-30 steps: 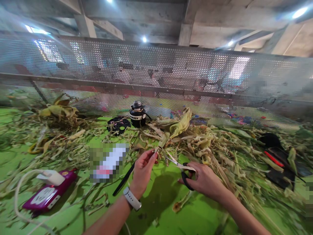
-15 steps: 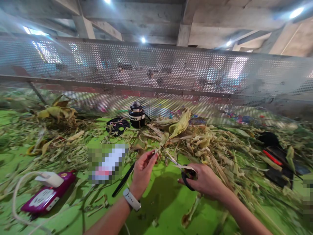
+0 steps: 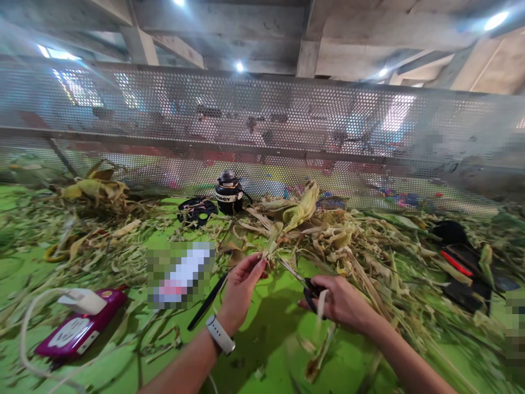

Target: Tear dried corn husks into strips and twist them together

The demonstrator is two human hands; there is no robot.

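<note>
My left hand [image 3: 245, 282] has its thumb and fingers pinched on the pale cut end of a dried leafy stalk [image 3: 275, 234]. The stalk's yellowed leaves spread away toward the heap behind. In my right hand [image 3: 334, 298] is a pair of scissors [image 3: 310, 290], with black handles and metal blades aimed at the pinched end. Their blades look close together; whether they touch the stalk I cannot tell. Below the scissors hangs a blurred pale strip of plant [image 3: 321, 312]. A short stem piece [image 3: 322, 353] lies on the green tabletop [image 3: 262, 328] under my right hand.
Dried leaves [image 3: 344, 235] cover much of the table. A black jar [image 3: 229, 194] stands at the back before a perforated metal screen [image 3: 254, 120]. Left are a purple power strip [image 3: 82, 323] with a white plug and cable, and a blurred-out flat object [image 3: 182, 273]. Black items [image 3: 465, 268] lie right.
The pale strip that lay across the scissors and my right fingers now hangs down, blurred. My left hand has shifted slightly right along the stalk. The scissor blades appear closer together.
</note>
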